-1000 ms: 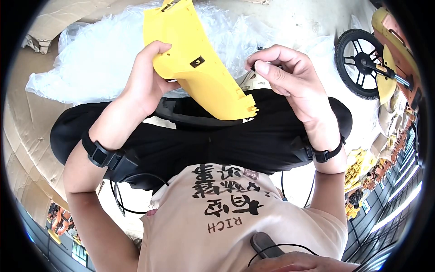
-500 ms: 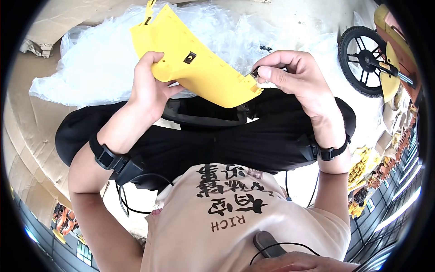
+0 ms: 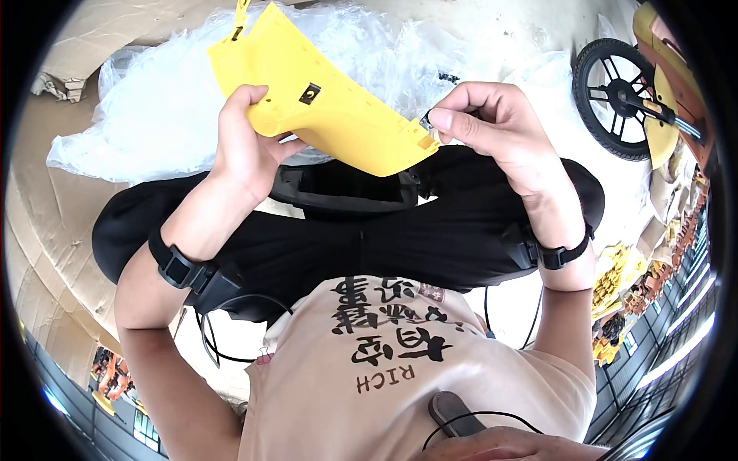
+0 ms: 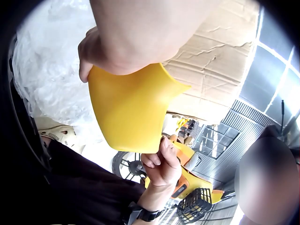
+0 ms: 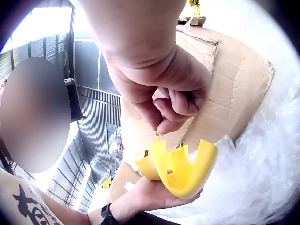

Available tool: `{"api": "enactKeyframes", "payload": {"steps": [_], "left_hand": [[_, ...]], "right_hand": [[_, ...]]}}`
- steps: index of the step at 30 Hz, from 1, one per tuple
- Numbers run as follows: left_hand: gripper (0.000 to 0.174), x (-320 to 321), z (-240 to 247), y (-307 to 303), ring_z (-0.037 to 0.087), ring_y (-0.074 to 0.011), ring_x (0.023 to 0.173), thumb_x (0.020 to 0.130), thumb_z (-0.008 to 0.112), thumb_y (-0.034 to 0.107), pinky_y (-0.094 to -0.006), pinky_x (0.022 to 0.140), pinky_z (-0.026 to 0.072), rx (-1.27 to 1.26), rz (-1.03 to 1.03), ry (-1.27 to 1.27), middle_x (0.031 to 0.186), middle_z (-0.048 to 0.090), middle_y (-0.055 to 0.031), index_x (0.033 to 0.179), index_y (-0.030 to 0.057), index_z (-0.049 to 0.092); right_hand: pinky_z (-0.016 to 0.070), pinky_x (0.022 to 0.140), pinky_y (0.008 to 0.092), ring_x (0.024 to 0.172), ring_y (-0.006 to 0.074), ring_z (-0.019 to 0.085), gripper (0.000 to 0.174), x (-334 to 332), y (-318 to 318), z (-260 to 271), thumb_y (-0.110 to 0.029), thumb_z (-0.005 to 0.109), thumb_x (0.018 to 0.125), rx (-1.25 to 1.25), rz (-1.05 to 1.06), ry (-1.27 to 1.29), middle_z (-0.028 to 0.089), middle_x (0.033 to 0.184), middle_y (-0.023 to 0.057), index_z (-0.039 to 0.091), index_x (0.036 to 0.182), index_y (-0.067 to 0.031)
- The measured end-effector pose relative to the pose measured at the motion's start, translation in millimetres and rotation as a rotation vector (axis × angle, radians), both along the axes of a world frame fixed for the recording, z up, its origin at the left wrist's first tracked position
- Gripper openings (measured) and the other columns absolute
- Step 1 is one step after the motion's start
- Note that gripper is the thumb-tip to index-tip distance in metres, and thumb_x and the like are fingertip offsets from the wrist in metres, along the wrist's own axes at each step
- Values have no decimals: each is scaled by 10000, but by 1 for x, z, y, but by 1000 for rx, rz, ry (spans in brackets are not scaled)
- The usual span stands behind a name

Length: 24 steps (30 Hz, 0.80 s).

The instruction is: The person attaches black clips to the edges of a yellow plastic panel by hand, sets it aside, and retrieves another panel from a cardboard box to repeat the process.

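A curved yellow plastic panel (image 3: 327, 107) is held up over the lap, tilted down to the right. My left hand (image 3: 244, 146) grips its left part, thumb on the face and fingers beneath. At the panel's lower right end, my right hand (image 3: 503, 131) pinches a small dark clip (image 3: 427, 119) between thumb and forefinger, at the panel's edge. Another dark clip (image 3: 310, 94) sits on the panel face. The right wrist view shows the panel (image 5: 187, 178) below the right fingertips, where the pinched part is mostly hidden.
Clear plastic wrap (image 3: 146, 115) and cardboard (image 3: 54, 192) lie beyond the knees and at the left. A black hollow part (image 3: 346, 188) is between the legs. A spoked wheel (image 3: 615, 100) of an orange and yellow vehicle stands at the right.
The panel has moved left and its right end has risen. The right hand has brought the small dark clip from apart from the panel to its right end edge.
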<state>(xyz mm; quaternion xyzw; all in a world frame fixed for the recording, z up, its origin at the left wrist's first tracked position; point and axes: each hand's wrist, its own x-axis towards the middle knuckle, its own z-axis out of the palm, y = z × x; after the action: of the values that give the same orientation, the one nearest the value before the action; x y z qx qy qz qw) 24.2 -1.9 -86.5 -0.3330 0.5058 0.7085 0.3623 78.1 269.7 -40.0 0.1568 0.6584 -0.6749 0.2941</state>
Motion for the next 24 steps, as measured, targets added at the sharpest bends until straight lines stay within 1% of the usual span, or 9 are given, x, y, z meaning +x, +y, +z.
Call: {"api": "enactKeyframes", "payload": {"steps": [7,9,14,16,17,19,20,22,24], "left_hand": [[474,-2,-3,-2,561,-284,1081,924,446,341,-494,955,459,-20,-12,13,1214,588,-152,1266,16,491],[491,-2,-1,0,537,-279,1138,934,405,342,-522,1013,418,-31,-19,24,1241,558,-172,1276,-5,458],[496,-4,3,1,536,-283,1153,933,408,344,-522,1014,420,-58,-33,24,1254,552,-177,1281,-6,454],[497,-5,2,1,534,-285,1160,932,409,345,-521,1013,421,-73,-41,29,1256,552,-177,1282,-6,453],[498,-6,0,0,532,-289,1165,932,409,346,-520,1016,420,-72,-33,25,1257,553,-177,1283,-5,452],[499,-6,-2,0,531,-293,1171,932,409,347,-518,1018,420,-71,-25,23,1258,554,-177,1284,-4,451],[499,-5,-1,0,530,-297,1170,931,410,347,-518,1017,421,-75,-25,10,1259,552,-177,1284,-4,449],[500,-5,-1,0,530,-300,1169,930,411,347,-519,1017,422,-78,-27,-2,1261,551,-178,1285,-3,448],[499,-4,-1,0,532,-300,1158,929,415,348,-523,1011,426,-73,-34,-1,1263,546,-181,1286,0,448]], "right_hand": [[466,677,209,755,70,598,159,3,-5,-1,-109,700,893,-31,-58,-4,681,836,44,707,960,34],[462,677,209,756,73,598,161,4,-3,-3,-111,697,894,-59,-68,-40,680,838,44,706,963,34],[453,687,213,767,84,599,167,3,-1,-6,-124,699,894,-112,-75,-113,677,831,41,706,957,31],[460,710,220,777,87,605,167,4,-6,-7,-124,699,897,7,-58,30,680,832,44,703,955,33],[460,710,220,777,87,605,167,5,-8,-7,-124,699,897,7,-57,31,680,832,44,703,955,33],[469,721,227,783,86,608,171,6,-10,-9,-129,698,902,33,-58,158,685,836,47,700,951,35],[469,721,227,783,86,608,171,6,-10,-9,-129,698,902,33,-58,160,685,836,47,700,951,35],[475,733,232,791,89,612,177,6,-9,-8,-131,693,909,-100,-129,37,689,841,53,697,948,41],[474,733,233,791,87,610,178,6,-11,-8,-132,690,912,-27,-97,59,690,843,55,696,946,42]]}}
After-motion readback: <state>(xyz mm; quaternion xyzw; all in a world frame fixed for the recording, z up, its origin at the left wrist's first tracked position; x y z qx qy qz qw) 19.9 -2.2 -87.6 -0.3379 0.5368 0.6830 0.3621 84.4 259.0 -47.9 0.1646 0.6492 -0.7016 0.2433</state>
